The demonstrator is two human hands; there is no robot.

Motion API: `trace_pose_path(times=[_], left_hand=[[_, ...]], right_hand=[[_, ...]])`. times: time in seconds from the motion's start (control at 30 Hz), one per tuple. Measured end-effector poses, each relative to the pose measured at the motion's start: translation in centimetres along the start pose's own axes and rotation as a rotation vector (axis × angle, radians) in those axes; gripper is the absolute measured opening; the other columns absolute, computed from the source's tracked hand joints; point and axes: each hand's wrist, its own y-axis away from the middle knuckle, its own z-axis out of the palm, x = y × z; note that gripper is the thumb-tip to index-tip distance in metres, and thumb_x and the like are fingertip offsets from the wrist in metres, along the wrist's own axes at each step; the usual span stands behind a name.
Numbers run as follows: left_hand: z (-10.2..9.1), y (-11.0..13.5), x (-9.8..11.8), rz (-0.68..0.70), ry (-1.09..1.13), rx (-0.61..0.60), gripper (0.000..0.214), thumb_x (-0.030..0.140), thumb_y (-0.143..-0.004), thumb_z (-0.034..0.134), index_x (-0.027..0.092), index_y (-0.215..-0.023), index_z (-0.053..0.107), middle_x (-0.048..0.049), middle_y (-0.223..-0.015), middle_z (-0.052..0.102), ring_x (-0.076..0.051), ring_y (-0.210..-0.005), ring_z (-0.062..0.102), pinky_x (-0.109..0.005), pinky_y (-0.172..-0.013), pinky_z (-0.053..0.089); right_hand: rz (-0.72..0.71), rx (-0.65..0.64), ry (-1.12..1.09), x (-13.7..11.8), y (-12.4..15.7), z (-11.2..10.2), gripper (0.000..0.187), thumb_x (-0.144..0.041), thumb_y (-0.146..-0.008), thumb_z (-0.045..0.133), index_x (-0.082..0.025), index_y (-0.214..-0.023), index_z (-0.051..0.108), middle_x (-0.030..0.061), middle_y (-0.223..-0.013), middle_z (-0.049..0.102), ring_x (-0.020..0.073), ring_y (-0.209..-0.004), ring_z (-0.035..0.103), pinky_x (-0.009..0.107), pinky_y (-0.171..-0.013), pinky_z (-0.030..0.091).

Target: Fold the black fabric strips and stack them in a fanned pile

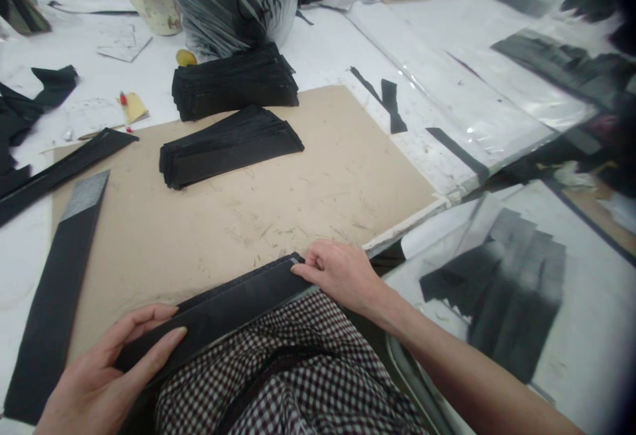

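A long black fabric strip (233, 306), folded or layered along its length, lies at the near edge of the brown board (318, 190). My left hand (114, 362) grips its left end, thumb on top and fingers at the far side. At the right end, my right hand (338, 273) pinches the corner between thumb and curled fingers, beside a small pale mark. Beyond the hands, two stacks of black fabric pieces rest one behind the other, the nearer stack (231, 147) on the board and the farther stack (236, 81) at its back edge.
Another long black strip with a grey end (62, 289) lies at left. A red pen (124, 110), a cup (154, 8) and a filled plastic bag (238, 8) stand or lie farther back. Grey-black strips (511, 289) spread over a lower surface at right.
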Motion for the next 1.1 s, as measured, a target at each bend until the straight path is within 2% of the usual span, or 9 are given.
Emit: trace_pose_path(times=[0.1,0.17,0.37,0.5,0.77,0.93,1.1], left_hand=[[0.1,0.1,0.3,-0.018,-0.036,-0.021,0.049,0.062,-0.075,0.070,0.029,-0.111,0.066,-0.0005,-0.114,0.073,-0.025,-0.105,0.071,-0.033,-0.093,0.058],[0.0,0.2,0.7,0.001,-0.025,-0.033,0.051,0.062,-0.074,0.071,0.028,-0.112,0.065,-0.0022,-0.114,0.073,-0.026,-0.106,0.070,-0.034,-0.094,0.057],[-1.1,0.6,1.9,-0.036,0.198,-0.117,0.045,0.051,-0.082,0.070,0.022,-0.115,0.062,-0.0052,-0.103,0.074,-0.022,-0.095,0.071,-0.032,-0.086,0.058],[-1.6,0.8,2.0,-0.042,0.296,-0.098,0.042,0.048,-0.083,0.070,0.021,-0.113,0.060,-0.0034,-0.096,0.074,-0.019,-0.088,0.070,-0.028,-0.077,0.057],[-1.3,0.7,1.7,0.088,0.004,0.037,0.033,0.044,-0.085,0.067,0.022,-0.109,0.063,0.0023,-0.082,0.069,-0.011,-0.067,0.059,-0.025,-0.065,0.046],[-1.3,0.5,1.5,0.120,-0.070,0.051,0.032,0.042,-0.087,0.064,0.020,-0.111,0.062,0.0022,-0.082,0.068,-0.011,-0.068,0.059,-0.027,-0.067,0.044],[-1.3,0.4,1.5,0.114,-0.082,0.081,0.033,0.042,-0.086,0.067,0.020,-0.109,0.063,0.0022,-0.083,0.068,-0.012,-0.070,0.060,-0.027,-0.068,0.044]], right_hand=[[-0.004,-0.015,0.023,0.0,-0.1,-0.1,0.033,-0.046,-0.089,0.065,-0.021,-0.069,0.060,-0.0014,-0.072,0.064,0.0123,-0.063,0.051,0.028,-0.057,0.023],[-0.004,-0.022,0.040,-0.1,0.0,-0.2,0.033,-0.047,-0.089,0.064,-0.021,-0.070,0.061,-0.0012,-0.072,0.064,0.0132,-0.064,0.052,0.028,-0.057,0.023],[-0.009,-0.025,0.092,0.2,0.0,0.2,0.038,-0.052,-0.090,0.061,-0.021,-0.068,0.060,-0.0003,-0.068,0.063,0.0154,-0.063,0.054,0.028,-0.057,0.024],[-0.016,-0.013,0.087,0.9,-0.1,0.8,0.044,-0.062,-0.088,0.059,-0.022,-0.069,0.061,0.0004,-0.066,0.062,0.0168,-0.062,0.055,0.028,-0.056,0.027],[-0.008,0.001,0.115,1.7,-0.3,1.3,0.059,-0.079,-0.083,0.049,-0.023,-0.068,0.059,0.0022,-0.064,0.060,0.0179,-0.058,0.055,0.029,-0.053,0.029],[0.040,-0.027,0.135,1.6,-0.3,1.2,0.057,-0.078,-0.082,0.050,-0.024,-0.068,0.059,0.0009,-0.064,0.061,0.0185,-0.061,0.055,0.029,-0.054,0.031],[0.028,-0.028,0.127,1.6,-0.3,1.2,0.061,-0.081,-0.081,0.048,-0.023,-0.066,0.058,0.0025,-0.062,0.060,0.0191,-0.058,0.055,0.029,-0.051,0.031]])
